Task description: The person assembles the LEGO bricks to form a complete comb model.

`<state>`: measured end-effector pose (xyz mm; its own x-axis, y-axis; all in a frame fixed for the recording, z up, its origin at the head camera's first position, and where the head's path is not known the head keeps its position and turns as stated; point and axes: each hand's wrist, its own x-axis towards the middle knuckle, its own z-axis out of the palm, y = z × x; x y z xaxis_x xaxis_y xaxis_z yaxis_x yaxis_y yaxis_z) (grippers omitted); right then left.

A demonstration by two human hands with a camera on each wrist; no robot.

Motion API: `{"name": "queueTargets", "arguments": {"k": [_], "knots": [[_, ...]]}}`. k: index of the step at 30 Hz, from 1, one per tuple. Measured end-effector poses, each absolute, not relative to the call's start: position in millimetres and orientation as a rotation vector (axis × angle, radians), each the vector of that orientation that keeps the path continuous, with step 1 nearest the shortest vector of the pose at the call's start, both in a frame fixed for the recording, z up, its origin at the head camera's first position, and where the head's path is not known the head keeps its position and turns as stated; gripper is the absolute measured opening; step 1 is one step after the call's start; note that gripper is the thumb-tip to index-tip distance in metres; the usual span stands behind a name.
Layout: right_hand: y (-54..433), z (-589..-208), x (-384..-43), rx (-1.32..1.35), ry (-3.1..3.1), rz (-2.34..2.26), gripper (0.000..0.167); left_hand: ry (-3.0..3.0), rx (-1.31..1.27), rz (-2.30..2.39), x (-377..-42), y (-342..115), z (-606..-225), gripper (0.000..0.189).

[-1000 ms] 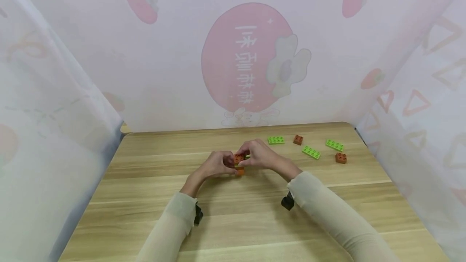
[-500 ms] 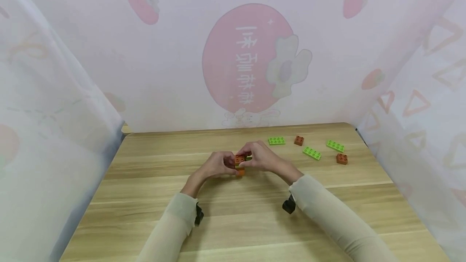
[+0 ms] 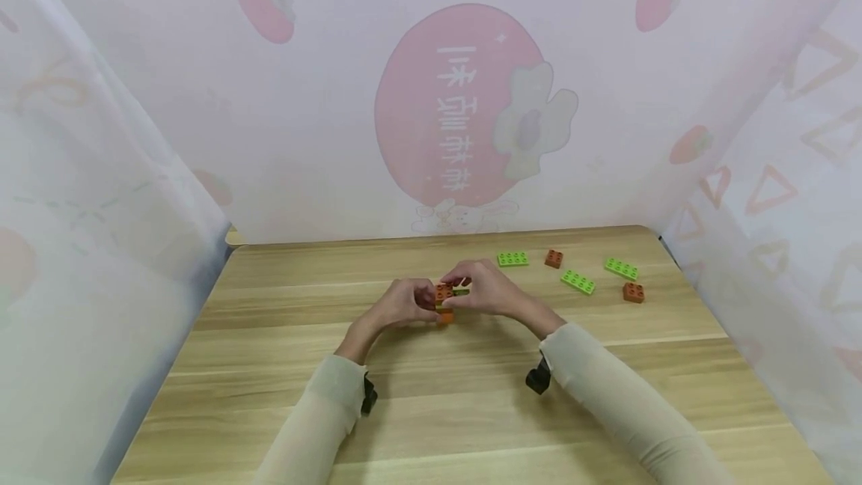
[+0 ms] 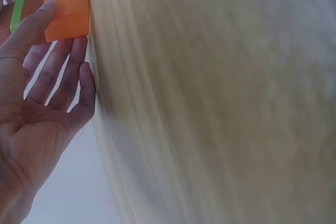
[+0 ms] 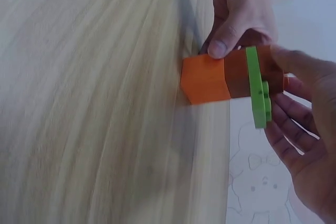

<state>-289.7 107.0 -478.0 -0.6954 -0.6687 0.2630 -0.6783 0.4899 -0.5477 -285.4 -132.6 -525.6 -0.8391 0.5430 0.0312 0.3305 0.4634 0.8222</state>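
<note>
wood-grain surface (image 3: 444,410), pale printed backdrop (image 3: 316,133) behind. block stack (image 5: 235,77): nearer far edge, long axis upright, green plate (image 5: 256,90) jutting toward right edge; left hand (image 3: 402,303) pinching low, right hand (image 3: 490,290) pinching high.

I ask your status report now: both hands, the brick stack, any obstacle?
Left grip holds stack low. Right grip pinches upper brown brick. Stack upright. Five loose bricks at right, clear.

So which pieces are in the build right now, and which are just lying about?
In hand:
- left hand and right hand, holding the stack
- the stack, bottom up: orange block, lower brown block, held green plate, upper brown block

Lying about (possibly spares):
- three loose green plates
- two loose brown blocks
</note>
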Motion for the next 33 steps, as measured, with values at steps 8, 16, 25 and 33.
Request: {"name": "queueTargets", "arguments": {"k": [8,16,25,33], "knots": [[124,-473,-299,1.145,-2.748,1.107,0.042,2.487,0.718,1.317,-286,-133,-527,0.025],[151,-471,-309,1.072,-2.741,1.14,0.043,2.489,0.697,1.313,-285,-132,-526,0.026],[176,-481,-324,0.978,-2.764,1.102,0.045,2.507,0.704,1.307,-284,-132,-527,0.026],[194,-490,-338,0.919,-2.841,1.039,0.048,2.523,0.716,1.287,-283,-132,-526,0.027]]}}
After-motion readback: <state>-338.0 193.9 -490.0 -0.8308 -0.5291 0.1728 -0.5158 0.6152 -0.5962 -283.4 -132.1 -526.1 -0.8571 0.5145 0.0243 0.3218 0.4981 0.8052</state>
